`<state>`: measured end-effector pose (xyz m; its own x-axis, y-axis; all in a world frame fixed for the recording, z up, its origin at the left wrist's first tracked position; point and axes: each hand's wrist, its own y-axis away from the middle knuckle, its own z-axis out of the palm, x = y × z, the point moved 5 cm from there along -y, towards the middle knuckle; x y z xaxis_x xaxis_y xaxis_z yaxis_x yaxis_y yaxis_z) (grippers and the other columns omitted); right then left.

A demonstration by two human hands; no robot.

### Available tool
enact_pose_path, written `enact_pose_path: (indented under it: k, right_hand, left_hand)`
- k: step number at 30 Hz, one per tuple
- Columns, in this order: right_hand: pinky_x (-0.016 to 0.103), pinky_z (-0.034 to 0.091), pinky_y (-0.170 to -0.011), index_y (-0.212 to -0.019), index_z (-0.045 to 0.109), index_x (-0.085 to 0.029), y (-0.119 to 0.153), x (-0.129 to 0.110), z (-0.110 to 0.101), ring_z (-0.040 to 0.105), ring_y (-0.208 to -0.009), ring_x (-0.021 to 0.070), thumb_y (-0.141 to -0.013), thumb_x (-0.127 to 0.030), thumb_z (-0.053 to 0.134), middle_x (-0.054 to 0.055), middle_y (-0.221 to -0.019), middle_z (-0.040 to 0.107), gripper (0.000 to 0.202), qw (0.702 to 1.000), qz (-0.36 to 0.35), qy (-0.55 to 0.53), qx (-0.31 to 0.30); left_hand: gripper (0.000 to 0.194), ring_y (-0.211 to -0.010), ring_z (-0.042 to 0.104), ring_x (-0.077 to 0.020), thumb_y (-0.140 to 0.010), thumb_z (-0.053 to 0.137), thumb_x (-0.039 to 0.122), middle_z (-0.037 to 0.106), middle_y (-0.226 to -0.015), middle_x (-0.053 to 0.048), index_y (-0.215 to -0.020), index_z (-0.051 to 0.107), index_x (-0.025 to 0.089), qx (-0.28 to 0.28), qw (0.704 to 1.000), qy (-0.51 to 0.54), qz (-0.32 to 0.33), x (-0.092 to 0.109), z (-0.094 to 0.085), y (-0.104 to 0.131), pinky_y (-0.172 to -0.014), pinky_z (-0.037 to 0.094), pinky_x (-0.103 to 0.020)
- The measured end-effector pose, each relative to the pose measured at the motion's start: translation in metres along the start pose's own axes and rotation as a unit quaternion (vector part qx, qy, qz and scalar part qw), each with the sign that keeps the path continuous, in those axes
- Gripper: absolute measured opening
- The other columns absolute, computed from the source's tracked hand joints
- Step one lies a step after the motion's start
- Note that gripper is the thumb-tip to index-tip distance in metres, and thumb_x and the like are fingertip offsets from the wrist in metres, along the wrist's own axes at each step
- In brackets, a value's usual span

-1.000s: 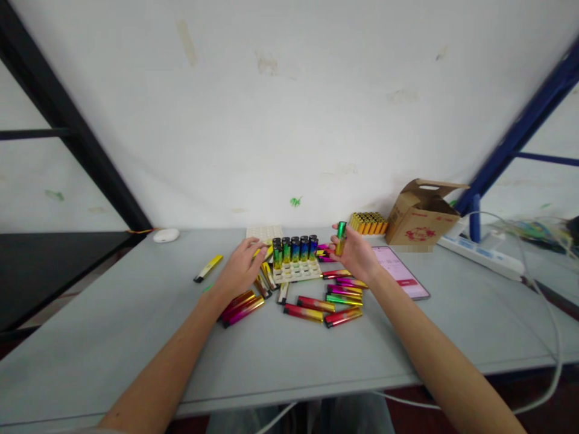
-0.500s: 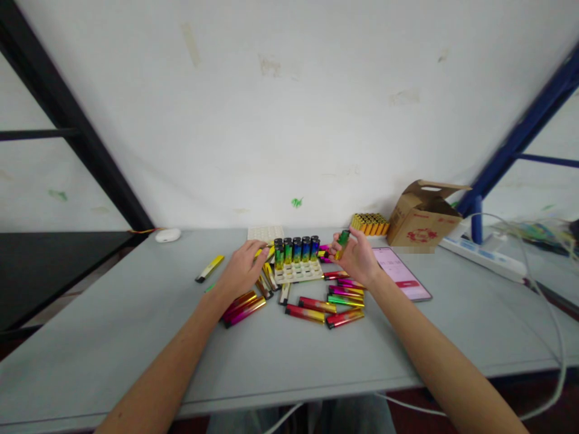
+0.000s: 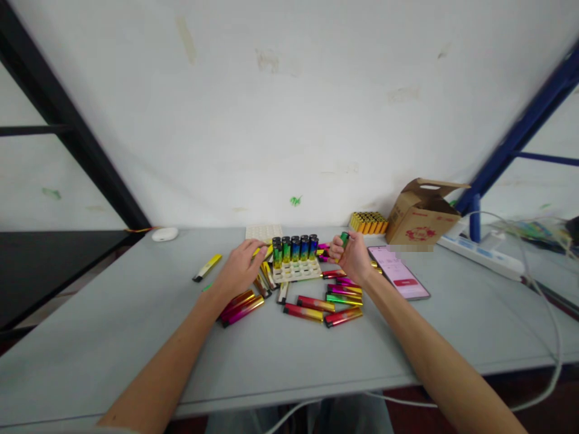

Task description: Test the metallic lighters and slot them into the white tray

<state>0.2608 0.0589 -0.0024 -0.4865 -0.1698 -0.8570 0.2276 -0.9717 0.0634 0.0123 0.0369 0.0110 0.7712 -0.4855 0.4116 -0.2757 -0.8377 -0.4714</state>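
Note:
A white holed tray (image 3: 296, 272) holds several upright cylinders (image 3: 295, 248) with black tops, green-yellow at left and blue at right. In my right hand (image 3: 355, 256), right of the tray, is a green cylinder (image 3: 344, 239), its top showing above the curled fingers. My left hand (image 3: 242, 265) is left of the tray, fingers bent around a yellow piece (image 3: 261, 250) that is partly hidden. Loose yellow and brown pieces lie beside that hand. Metallic red, purple and green tubes (image 3: 304, 311) lie in front of and right of the tray.
A phone (image 3: 398, 271) lies at the right. Behind it stand yellow cylinders (image 3: 368, 223) and an open cardboard box (image 3: 420, 220), near a power strip (image 3: 484, 256). A second white tray (image 3: 263, 232) and a white case (image 3: 165, 234) lie toward the wall.
The fingers of my right hand have closed further around the green cylinder, and the hand has turned slightly. My left hand stays almost in place. The whole view has shifted a little.

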Motion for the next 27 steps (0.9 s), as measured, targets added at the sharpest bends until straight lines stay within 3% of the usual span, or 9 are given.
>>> enact_pose_path:
  k: [7, 27]
  right_hand:
    - [0.021, 0.026, -0.041, -0.064, 0.031, -0.023, -0.0013, -0.0001, 0.0031, 0.020, -0.044, 0.0109, -0.079, -0.040, 0.033, -0.007, -0.055, 0.019, 0.023, 1.000, -0.008, -0.005, 0.007]
    - [0.021, 0.029, -0.043, -0.066, 0.036, -0.023, 0.0002, 0.0035, 0.0088, 0.025, -0.045, 0.0108, -0.080, -0.039, 0.036, -0.006, -0.057, 0.025, 0.021, 0.999, 0.020, 0.000, -0.025]
  left_hand:
    - [0.042, -0.104, 0.058, -0.0236, -0.097, 0.028, 0.042, 0.062, -0.107, -0.010, -0.105, 0.060, 0.016, -0.005, 1.000, -0.004, -0.004, -0.0014, 0.0013, -0.0003, -0.096, 0.044, -0.040]
    - [0.042, -0.103, 0.058, -0.0229, -0.097, 0.029, 0.041, 0.063, -0.106, -0.009, -0.105, 0.062, 0.017, -0.003, 1.000, 0.007, 0.004, -0.0018, 0.0019, 0.0005, -0.096, 0.044, -0.040]
